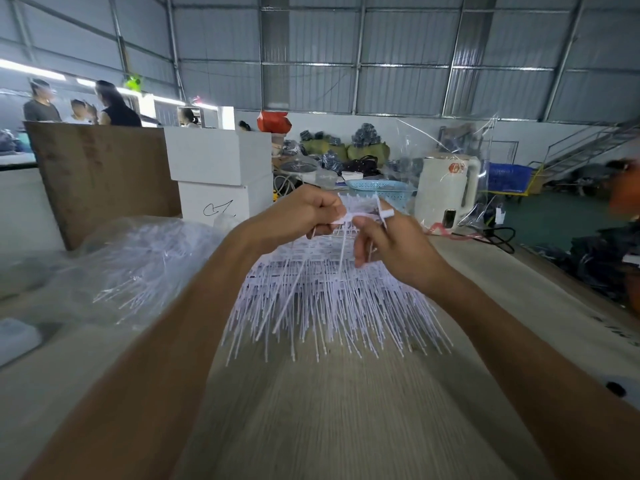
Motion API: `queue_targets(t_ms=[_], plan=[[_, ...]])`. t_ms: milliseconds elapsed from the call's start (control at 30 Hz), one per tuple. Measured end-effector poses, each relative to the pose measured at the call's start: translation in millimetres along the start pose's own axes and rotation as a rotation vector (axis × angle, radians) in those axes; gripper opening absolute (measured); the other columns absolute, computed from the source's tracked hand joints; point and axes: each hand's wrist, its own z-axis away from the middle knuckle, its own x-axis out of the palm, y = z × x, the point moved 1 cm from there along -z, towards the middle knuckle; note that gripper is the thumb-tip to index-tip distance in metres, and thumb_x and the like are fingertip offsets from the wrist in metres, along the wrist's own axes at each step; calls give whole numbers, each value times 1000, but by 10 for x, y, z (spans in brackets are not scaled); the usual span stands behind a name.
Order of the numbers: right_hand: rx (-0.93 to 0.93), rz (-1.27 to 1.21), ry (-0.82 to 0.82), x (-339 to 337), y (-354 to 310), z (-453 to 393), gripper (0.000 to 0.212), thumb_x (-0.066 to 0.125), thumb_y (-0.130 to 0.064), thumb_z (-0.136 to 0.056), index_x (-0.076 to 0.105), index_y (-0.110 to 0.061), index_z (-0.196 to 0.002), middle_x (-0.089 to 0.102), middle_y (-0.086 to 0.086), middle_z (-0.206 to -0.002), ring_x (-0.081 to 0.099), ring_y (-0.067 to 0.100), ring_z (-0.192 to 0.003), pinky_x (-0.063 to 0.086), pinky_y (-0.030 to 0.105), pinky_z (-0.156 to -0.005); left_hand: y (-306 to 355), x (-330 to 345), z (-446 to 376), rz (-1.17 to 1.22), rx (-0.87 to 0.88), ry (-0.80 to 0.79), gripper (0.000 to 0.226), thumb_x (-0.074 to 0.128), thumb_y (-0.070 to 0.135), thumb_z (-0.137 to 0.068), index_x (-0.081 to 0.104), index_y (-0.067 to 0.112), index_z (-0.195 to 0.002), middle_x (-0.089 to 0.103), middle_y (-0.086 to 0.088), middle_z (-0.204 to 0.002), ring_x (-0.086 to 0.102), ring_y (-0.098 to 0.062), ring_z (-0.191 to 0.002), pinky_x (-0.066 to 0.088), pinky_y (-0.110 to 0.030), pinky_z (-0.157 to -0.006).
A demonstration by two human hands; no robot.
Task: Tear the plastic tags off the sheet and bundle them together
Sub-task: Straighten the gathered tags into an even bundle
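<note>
A clear plastic bag (138, 268) holding loose white tags lies on the table (329, 410) at my left. My left hand (304, 216) is curled, pinching the top of the sheet of white plastic tags (332, 299), which hangs fanned out above the tabletop between my forearms. My right hand (398, 247) pinches a few tags at that same top edge. Beyond it stands a white kettle (446, 192).
</note>
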Motion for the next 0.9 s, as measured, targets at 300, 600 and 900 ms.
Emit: queue_targets(t_ms=[300, 600, 900], plan=[[239, -292, 347, -408, 583, -4, 26, 53, -24, -106, 51, -10, -128, 47, -3, -74, 42, 6, -58, 37, 23, -49, 4, -22, -45, -86, 72, 78, 28, 58, 10, -100, 62, -13, -87, 58, -4, -69, 53, -6, -59, 44, -13, -62], [297, -384, -15, 57, 773, 238, 13, 57, -14, -103, 66, -5, -107, 56, 4, -58, 48, 22, -48, 44, 30, -48, -138, 20, -68, -167, 30, 31, 36, 59, 22, -101, 61, -2, -76, 57, -1, -62, 49, -22, -63, 46, -31, -70], [193, -405, 290, -23, 535, 61, 28, 50, -26, -107, 47, -27, -135, 47, 1, -69, 43, 10, -56, 37, 21, -47, -116, 52, -54, -170, 25, -6, 39, 56, 16, -102, 56, 13, -63, 54, 5, -58, 45, -19, -60, 41, -28, -67]])
